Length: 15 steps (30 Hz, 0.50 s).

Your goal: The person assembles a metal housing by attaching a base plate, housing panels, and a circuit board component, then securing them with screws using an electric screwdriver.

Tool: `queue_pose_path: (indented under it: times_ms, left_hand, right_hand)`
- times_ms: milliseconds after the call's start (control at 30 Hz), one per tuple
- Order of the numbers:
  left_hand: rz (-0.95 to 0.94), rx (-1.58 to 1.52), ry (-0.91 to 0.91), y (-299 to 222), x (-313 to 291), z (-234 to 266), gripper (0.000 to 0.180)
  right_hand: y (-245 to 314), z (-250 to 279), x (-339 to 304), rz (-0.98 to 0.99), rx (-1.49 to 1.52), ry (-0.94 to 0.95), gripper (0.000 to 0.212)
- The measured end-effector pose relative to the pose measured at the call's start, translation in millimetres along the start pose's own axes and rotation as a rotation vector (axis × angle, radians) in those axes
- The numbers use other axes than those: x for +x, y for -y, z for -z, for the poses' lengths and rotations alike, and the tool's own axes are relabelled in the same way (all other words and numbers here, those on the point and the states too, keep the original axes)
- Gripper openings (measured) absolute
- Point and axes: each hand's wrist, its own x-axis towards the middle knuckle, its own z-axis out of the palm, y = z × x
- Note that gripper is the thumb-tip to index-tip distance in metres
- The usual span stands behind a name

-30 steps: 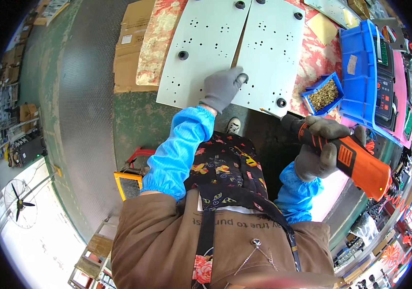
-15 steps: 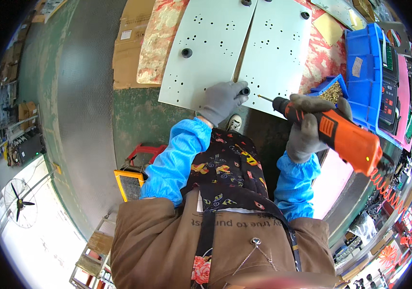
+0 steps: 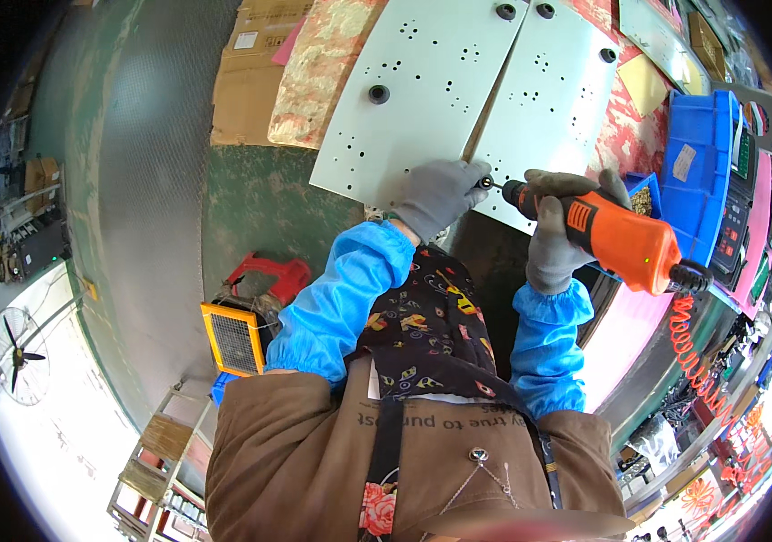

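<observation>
In my gloved right hand [image 3: 551, 244] is an orange power screwdriver [image 3: 632, 237], its bit pointing left. The bit's tip meets a small round black rubber foot [image 3: 485, 182] near the close edge of the panels. My gloved left hand [image 3: 438, 196] has its fingers closed around that foot, steadying it. Under it lie two pale grey drilled metal panels, a left panel [image 3: 422, 135] and a right panel [image 3: 556, 126], with a narrow gap between them. Other black feet, such as one on the left panel [image 3: 379, 94] and one on the right panel [image 3: 608, 56], sit on them.
A small blue bin of brass-coloured screws [image 3: 643, 197] stands right of the panels, beside a larger blue bin [image 3: 700, 158]. A red coiled cord [image 3: 688, 352] hangs from the screwdriver. Cardboard [image 3: 240, 90] lies at the left. A yellow-framed grille [image 3: 233, 339] is near my left elbow.
The screwdriver has come left, and its bit now reaches the rubber foot at my left fingers. My view has shifted, so the panels appear lower and further right.
</observation>
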Motion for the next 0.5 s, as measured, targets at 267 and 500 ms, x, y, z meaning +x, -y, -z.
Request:
queue_pose_path:
  times_ms: [267, 500]
  left_hand:
    - [-0.005, 0.018, -0.015, -1, 1, -1, 0.033]
    - [-0.021, 0.046, -0.029, -4, -2, 4, 0.031]
  right_hand:
    - [-9, -4, -2, 0.119, -0.041, 0.259, 0.067]
    - [-6, -10, 0, 0.115, -0.104, 0.254, 0.066]
